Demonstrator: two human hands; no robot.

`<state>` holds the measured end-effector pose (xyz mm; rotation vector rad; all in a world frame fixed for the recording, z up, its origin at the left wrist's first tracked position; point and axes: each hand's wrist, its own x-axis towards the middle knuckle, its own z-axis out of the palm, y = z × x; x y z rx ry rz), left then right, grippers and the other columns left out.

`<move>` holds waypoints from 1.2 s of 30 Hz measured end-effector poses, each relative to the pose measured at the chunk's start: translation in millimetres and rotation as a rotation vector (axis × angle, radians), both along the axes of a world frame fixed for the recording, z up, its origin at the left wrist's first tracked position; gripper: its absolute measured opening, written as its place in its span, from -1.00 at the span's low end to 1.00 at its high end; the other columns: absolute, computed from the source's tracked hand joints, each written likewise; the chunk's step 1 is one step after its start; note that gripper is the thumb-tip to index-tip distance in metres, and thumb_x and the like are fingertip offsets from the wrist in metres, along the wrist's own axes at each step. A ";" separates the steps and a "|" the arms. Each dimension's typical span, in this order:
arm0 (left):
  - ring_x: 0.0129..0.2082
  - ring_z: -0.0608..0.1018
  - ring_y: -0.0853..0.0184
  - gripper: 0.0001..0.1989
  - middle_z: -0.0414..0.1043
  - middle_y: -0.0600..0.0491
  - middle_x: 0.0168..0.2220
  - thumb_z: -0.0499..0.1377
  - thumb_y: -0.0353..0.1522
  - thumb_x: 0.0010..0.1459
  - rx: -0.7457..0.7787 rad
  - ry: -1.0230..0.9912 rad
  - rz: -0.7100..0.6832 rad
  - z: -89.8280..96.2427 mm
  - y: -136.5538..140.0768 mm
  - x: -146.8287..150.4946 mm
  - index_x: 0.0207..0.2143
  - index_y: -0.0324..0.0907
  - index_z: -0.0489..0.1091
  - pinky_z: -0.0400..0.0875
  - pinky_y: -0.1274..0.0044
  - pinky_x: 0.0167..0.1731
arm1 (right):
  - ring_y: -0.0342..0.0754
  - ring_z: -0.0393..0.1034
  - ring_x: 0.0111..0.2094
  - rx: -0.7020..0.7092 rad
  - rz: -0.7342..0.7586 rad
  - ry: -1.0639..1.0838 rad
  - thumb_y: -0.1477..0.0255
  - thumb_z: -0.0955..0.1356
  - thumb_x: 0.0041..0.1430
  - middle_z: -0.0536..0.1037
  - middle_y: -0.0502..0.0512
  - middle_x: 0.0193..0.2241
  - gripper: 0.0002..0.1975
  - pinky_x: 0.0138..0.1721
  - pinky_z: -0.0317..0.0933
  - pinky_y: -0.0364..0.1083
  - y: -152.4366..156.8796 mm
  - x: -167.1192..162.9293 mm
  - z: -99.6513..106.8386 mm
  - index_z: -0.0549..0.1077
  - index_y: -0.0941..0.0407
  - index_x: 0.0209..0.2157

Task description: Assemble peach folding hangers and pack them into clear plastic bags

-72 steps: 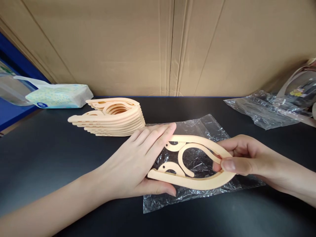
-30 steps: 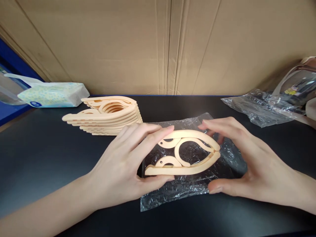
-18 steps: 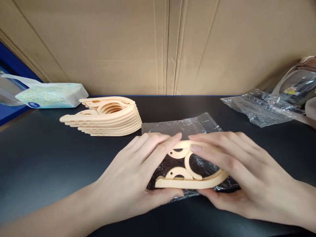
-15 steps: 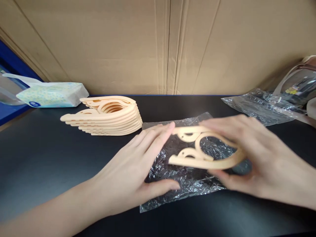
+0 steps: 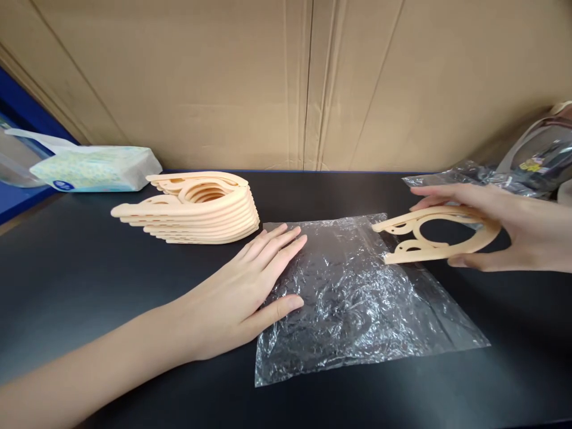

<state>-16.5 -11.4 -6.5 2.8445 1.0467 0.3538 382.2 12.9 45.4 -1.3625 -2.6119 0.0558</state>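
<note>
A clear plastic bag (image 5: 353, 298) lies flat and crinkled on the black tabletop. My left hand (image 5: 254, 286) rests on the bag's left side, palm down, fingers spread and holding nothing. Off the bag's upper right edge, my right hand (image 5: 504, 226) grips a beige folding hanger (image 5: 440, 243) by its rounded end, thumb below and fingers above. The hanger is folded, its two arms pointing left towards the bag. Left of the bag stands a stack of matching folded hangers (image 5: 205, 217), several high, beyond my left hand's fingertips.
A tissue pack (image 5: 98, 170) sits at the back left, one tissue sticking out. At the back right are more clear plastic (image 5: 469, 173) and a transparent bag with a strap (image 5: 536, 155), partly behind my right hand. A cardboard wall (image 5: 201, 77) closes off the back of the black table (image 5: 111, 286).
My right hand has carried the folding hanger right and slightly back, from over the plastic bag to its right edge. More of the bag shows. My left hand has shifted slightly left and lies flatter.
</note>
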 end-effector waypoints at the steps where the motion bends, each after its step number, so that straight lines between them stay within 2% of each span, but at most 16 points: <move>1: 0.45 -0.04 0.25 -0.38 -0.05 -0.02 0.44 -0.13 -0.07 0.45 -0.004 -0.001 0.000 0.0 -0.4 -0.1 0.40 -0.19 -0.09 -0.03 0.31 0.40 | 0.21 0.46 0.01 -0.011 0.020 0.008 0.16 0.42 0.09 0.51 0.10 0.08 -0.22 -0.05 0.34 0.17 -1.6 -5.5 -0.7 0.11 -0.20 0.31; 4: 0.44 -0.03 0.24 -0.36 -0.06 -0.03 0.44 -0.13 -0.05 0.44 -0.018 -0.004 -0.001 -0.4 -0.4 -0.9 0.41 -0.19 -0.10 -0.01 0.31 0.40 | 0.25 0.46 -0.02 -0.021 0.054 0.020 0.09 0.43 0.12 0.53 0.13 0.08 -0.24 -0.10 0.35 0.19 -5.5 -26.8 -6.0 0.13 -0.18 0.30; 8: 0.44 0.00 0.19 -0.33 -0.07 -0.06 0.44 -0.09 -0.04 0.42 -0.050 -0.012 -0.014 0.1 0.6 -1.5 0.41 -0.19 -0.11 0.02 0.27 0.39 | 0.27 0.42 0.00 -0.059 0.055 0.094 0.07 0.45 0.09 0.53 0.12 0.07 -0.18 -0.05 0.34 0.24 -7.6 -50.8 -19.9 0.11 -0.15 0.32; 13: 0.43 0.01 0.30 -0.48 -0.09 0.00 0.45 -0.16 -0.28 0.47 -0.097 -0.044 -0.046 5.4 3.9 -3.4 0.41 -0.15 -0.13 0.05 0.35 0.38 | 0.27 0.38 0.09 -0.139 0.052 0.152 0.04 0.43 0.12 0.47 0.11 0.15 -0.17 0.00 0.34 0.22 -7.5 -62.2 -34.1 0.09 -0.16 0.35; 16: 0.43 0.00 0.33 -0.47 -0.10 0.02 0.45 -0.15 -0.35 0.45 -0.064 -0.031 -0.055 5.6 6.3 -5.7 0.41 -0.16 -0.15 0.05 0.38 0.38 | 0.28 0.39 0.09 -0.155 0.042 0.142 0.00 0.44 0.09 0.48 0.12 0.14 -0.13 0.01 0.33 0.22 -5.6 -57.6 -34.8 0.10 -0.13 0.36; 19: 0.44 -0.02 0.27 -0.42 -0.12 0.01 0.46 -0.11 -0.29 0.44 0.017 0.002 0.006 -0.1 6.0 -7.3 0.42 -0.18 -0.18 0.02 0.35 0.39 | 0.30 0.42 0.04 -0.169 0.006 0.122 -0.05 0.45 0.02 0.53 0.11 0.05 -0.12 -0.01 0.34 0.23 -1.6 -44.7 -32.0 0.16 -0.15 0.33; 22: 0.43 0.03 0.23 -0.37 -0.11 -0.01 0.46 -0.10 -0.17 0.45 0.042 0.013 0.063 -6.9 3.4 -7.7 0.43 -0.19 -0.22 0.05 0.34 0.38 | 0.25 0.45 -0.01 -0.195 -0.027 0.128 -0.03 0.45 0.04 0.55 0.09 -0.02 -0.17 -0.04 0.34 0.18 1.3 -35.9 -28.5 0.17 -0.22 0.31; 28: 0.43 0.05 0.16 -0.36 -0.09 -0.07 0.45 -0.15 -0.12 0.45 -0.039 0.045 0.051 -6.4 1.9 -6.3 0.43 -0.25 -0.15 0.04 0.28 0.38 | 0.15 0.48 -0.14 -0.312 -0.036 0.306 0.00 0.45 0.06 0.58 0.12 -0.06 -0.20 -0.16 0.37 0.09 -4.0 -65.7 -28.5 0.24 -0.08 0.28; 31: 0.43 0.02 0.16 -0.38 -0.11 -0.03 0.45 -0.15 -0.12 0.45 -0.037 0.038 0.040 -5.5 3.5 -5.8 0.43 -0.20 -0.15 0.03 0.26 0.38 | 0.16 0.46 -0.11 -0.235 -0.074 0.348 -0.03 0.44 0.05 0.57 0.15 -0.05 -0.18 -0.10 0.34 0.12 -6.9 -79.6 -35.5 0.25 -0.02 0.28; 34: 0.43 0.02 0.14 -0.39 -0.12 0.00 0.46 -0.13 -0.13 0.45 -0.025 0.023 0.017 -6.1 4.9 -6.0 0.43 -0.12 -0.16 0.03 0.23 0.38 | 0.17 0.45 -0.14 -0.127 -0.119 0.319 -0.07 0.45 0.02 0.59 0.13 -0.13 -0.17 -0.10 0.32 0.15 -7.1 -80.5 -41.8 0.28 0.00 0.25; 36: 0.43 0.03 0.11 -0.39 -0.10 -0.04 0.45 -0.11 -0.15 0.44 -0.034 0.018 0.006 -5.5 5.5 -6.2 0.43 -0.12 -0.16 0.05 0.19 0.37 | 0.15 0.46 -0.18 -0.140 -0.136 0.341 -0.06 0.44 0.03 0.60 0.10 -0.19 -0.20 -0.12 0.32 0.15 -6.8 -78.7 -43.4 0.30 -0.01 0.23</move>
